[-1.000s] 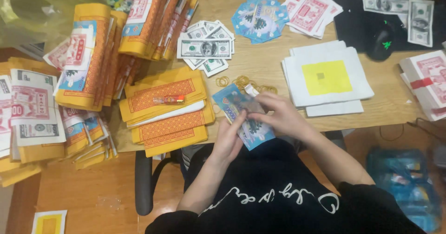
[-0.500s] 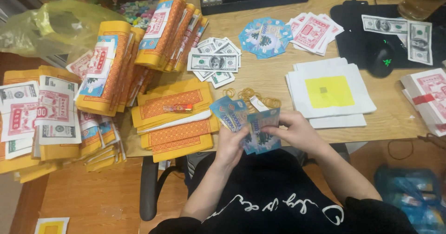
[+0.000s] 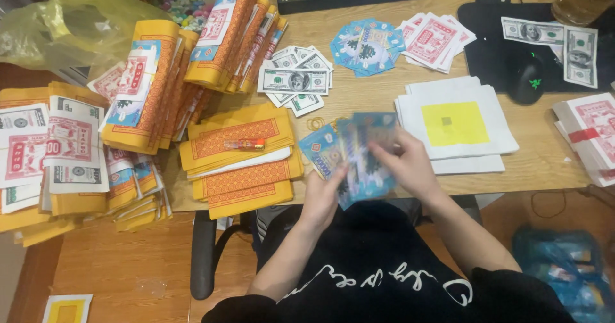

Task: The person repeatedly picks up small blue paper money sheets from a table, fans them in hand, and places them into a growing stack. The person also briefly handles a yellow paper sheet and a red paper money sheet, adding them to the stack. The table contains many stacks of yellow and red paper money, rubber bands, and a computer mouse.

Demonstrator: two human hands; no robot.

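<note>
blue notes (image 3: 359,163) being counted over the surface (image 3: 359,95).
the stack is gripped by the left hand (image 3: 323,195); a note is pinched by the right hand (image 3: 407,166), to be peeled off next.

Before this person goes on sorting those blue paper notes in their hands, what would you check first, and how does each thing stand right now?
1. Left hand grips the blue notes: ok.
2. Right hand touches the notes' top: ok.
3. Notes sharp enough to count: cannot tell, blurred.
4. Notes held above the desk edge, not past it: ok.
5. Bare desk near the rubber bands for setting notes down: ok.
6. Yellow paper stack apart from the hands: ok.
</note>
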